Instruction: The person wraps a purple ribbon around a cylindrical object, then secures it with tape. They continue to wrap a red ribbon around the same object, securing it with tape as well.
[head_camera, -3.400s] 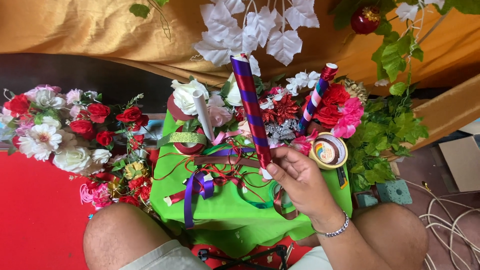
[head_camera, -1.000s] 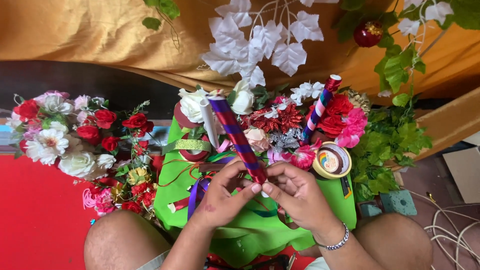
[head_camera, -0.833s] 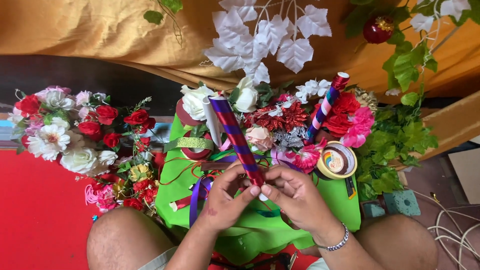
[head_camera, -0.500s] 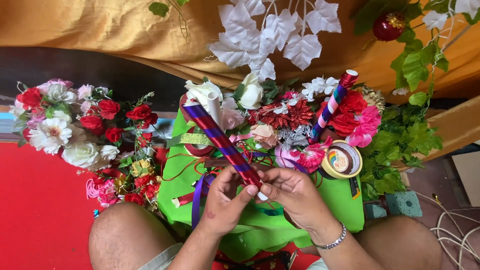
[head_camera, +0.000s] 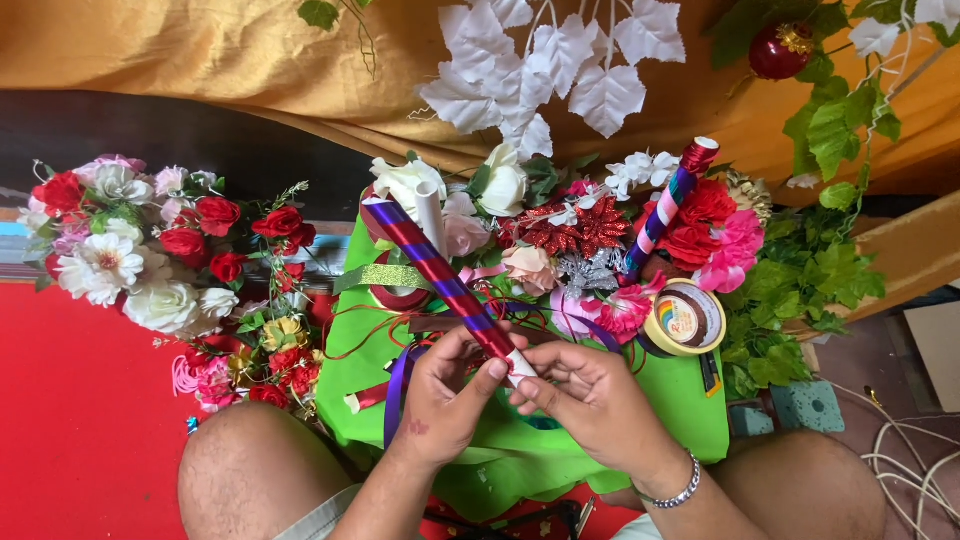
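Covering the lap of the person, a green cloth (head_camera: 690, 410) is the biggest thing, and it carries a heap of artificial flowers (head_camera: 560, 230); a second bunch of flowers (head_camera: 150, 260) lies apart on the red floor (head_camera: 70, 450) to the left. Two foil-wrapped sticks are visible. One striped stick (head_camera: 440, 275) lies slanted over the cloth, and its bare white lower end is between both hands. The other stick (head_camera: 665, 205) stands among the red blooms, untouched. The left hand (head_camera: 445, 400) is closed around the lower part of the slanted stick, and the right hand (head_camera: 595, 400) pinches the white tip with its fingertips. To wrap well, it seems wise to keep the foil tight and turn the stick slowly. One tape roll (head_camera: 685, 318) rests just beside the right hand.
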